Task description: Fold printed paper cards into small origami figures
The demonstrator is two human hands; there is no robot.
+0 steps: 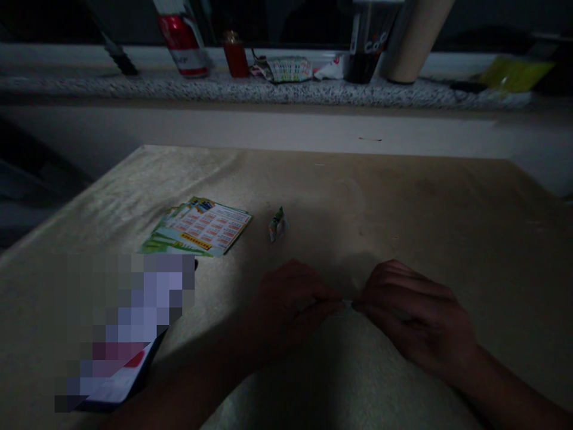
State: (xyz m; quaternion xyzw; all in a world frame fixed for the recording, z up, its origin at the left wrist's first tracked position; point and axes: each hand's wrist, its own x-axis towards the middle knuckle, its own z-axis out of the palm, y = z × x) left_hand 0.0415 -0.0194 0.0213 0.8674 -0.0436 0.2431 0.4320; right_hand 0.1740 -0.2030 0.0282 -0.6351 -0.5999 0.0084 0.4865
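Observation:
My left hand and my right hand rest close together low on a beige table. Their fingertips meet around a tiny pale scrap, pinched from both sides. What the scrap is stays too small and dark to name. A small folded paper piece stands on the table just beyond my left hand. A stack of colourful printed paper sheets lies flat further left.
A blurred-out flat object lies at the lower left of the table. Behind the table a speckled ledge carries a red can, a red lighter, a dark cup, a cardboard tube and wrappers.

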